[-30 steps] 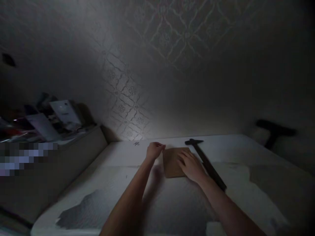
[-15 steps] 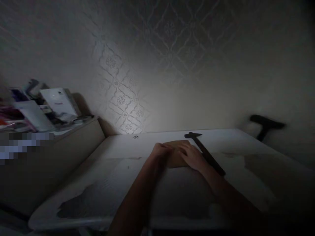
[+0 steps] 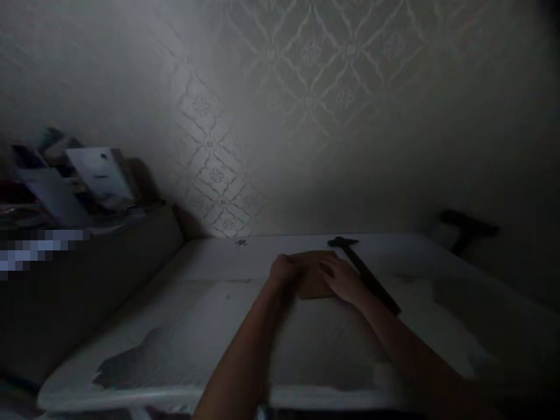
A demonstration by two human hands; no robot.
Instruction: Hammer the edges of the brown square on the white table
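Observation:
A flat brown piece (image 3: 312, 287), like cardboard or thin wood, lies on the worn white table. My left hand (image 3: 283, 271) is at its left side, fingers bent together over the edge; the fingertips are hard to make out in the dim light. On the right part of the same piece rests my right hand (image 3: 343, 280), its fingers stretched out and slightly apart. Just right of that hand lies a hammer (image 3: 367, 273), head toward the wall, with part of its handle running behind my forearm. Several small thin pieces, possibly nails (image 3: 241, 242), lie near the back edge.
The white table (image 3: 210, 256) has a peeling, stained surface and meets a patterned wall (image 3: 306, 116). On the left, a cabinet (image 3: 131, 245) bears a white box (image 3: 100, 175) and clutter. A blurred dark T-shaped thing (image 3: 468, 227) is at the right.
The light has dimmed on the table and shifted across the wall. My view has moved slightly. Both hands stay in nearly the same place on the brown piece.

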